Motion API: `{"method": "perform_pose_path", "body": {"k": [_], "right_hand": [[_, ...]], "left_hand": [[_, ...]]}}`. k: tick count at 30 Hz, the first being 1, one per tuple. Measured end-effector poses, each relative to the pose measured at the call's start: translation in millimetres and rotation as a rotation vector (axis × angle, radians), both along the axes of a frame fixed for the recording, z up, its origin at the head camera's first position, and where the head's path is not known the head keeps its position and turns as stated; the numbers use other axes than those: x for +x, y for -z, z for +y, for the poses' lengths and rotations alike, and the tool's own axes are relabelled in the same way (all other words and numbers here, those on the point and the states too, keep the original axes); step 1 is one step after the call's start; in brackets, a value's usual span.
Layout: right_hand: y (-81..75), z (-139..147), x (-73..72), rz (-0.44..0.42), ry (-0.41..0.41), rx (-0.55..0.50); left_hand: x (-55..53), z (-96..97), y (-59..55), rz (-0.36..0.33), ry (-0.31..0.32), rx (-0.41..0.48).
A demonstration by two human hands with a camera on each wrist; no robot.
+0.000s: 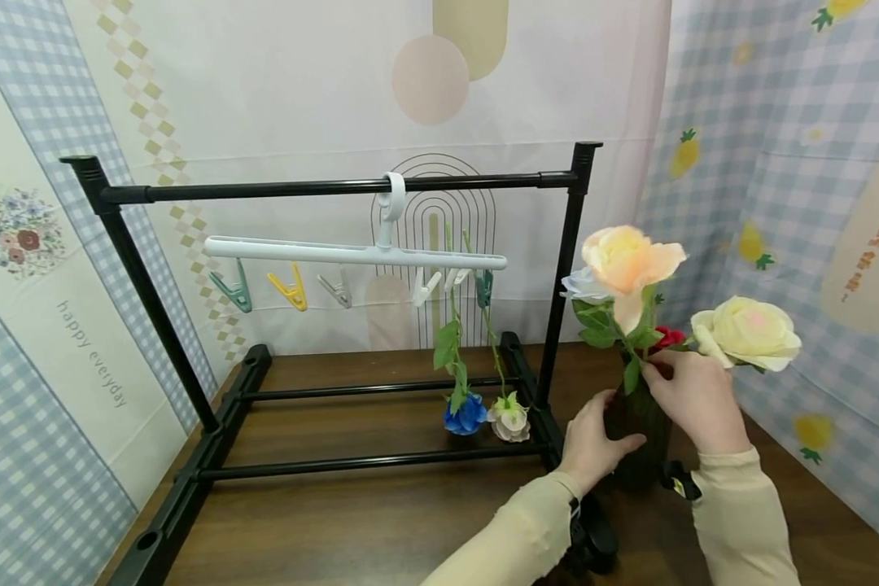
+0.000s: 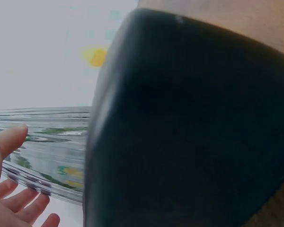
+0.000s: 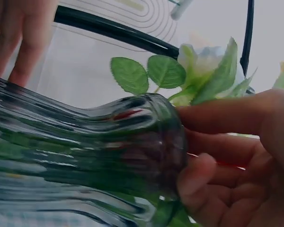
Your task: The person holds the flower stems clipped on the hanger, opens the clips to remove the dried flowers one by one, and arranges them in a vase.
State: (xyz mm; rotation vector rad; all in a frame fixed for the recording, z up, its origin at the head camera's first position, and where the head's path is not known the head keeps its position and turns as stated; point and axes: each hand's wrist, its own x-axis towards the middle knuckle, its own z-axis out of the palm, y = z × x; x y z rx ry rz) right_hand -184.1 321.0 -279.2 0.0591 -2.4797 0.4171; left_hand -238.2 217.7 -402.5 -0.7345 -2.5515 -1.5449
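Observation:
A ribbed clear glass vase holds artificial roses on green leafy stems. In the head view, a peach rose rises highest, with a pale blue rose behind it, a cream rose to the right and a red flower low between them. My left hand holds the vase's side, thumb in front and fingers behind. At the vase's mouth, my right hand curls its thumb and fingers about the flower stems, fingertips right at the rim; the stems between them are mostly hidden.
A black rack stands left of the vase on the brown table. From its bar hangs a white hanger with several clips. A blue rose and a pale rose hang upside down from it. Patterned cloth walls the right side.

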Motion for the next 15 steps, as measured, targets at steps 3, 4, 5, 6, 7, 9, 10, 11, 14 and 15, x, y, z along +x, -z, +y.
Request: {"method": "perform_pose_path", "body": {"k": [3,4,5,6,7,9,10,11,14,15], "right_hand": [[-2.9,1.0,1.6,-0.086,-0.014,0.004],[-3.7,1.3,1.8,-0.105,-0.017,0.007],[-4.6,1.4,2.1,-0.125,-0.018,0.009],[-5.4,1.4,2.3,-0.145,-0.019,0.007],[-6.2,1.4,2.5,-0.158,-0.022,0.007],[-7.4,0.9,3.0,-0.172,-0.027,0.006],[-7.9,0.9,3.0,-0.178,-0.028,0.005],[-8.3,0.7,3.1,-0.184,-0.030,-0.002],[-8.4,0.5,3.4,-0.166,-0.031,-0.013],[-8.1,0.7,3.4,-0.156,-0.030,-0.015]], "left_hand": [[0.7,0.4,0.2,0.019,-0.001,-0.023],[1.0,0.3,0.2,0.026,0.000,-0.028],[1.2,0.4,0.4,0.036,0.001,-0.035],[1.4,0.3,0.5,0.046,0.002,-0.035],[1.4,0.2,0.8,0.051,0.004,-0.038],[1.5,0.0,1.4,0.055,0.007,-0.036],[1.5,-0.1,1.8,0.052,0.008,-0.033],[1.3,0.1,2.2,0.049,0.008,-0.033],[1.0,0.1,2.8,0.039,0.008,-0.026],[0.8,0.2,3.1,0.036,0.008,-0.027]]}}
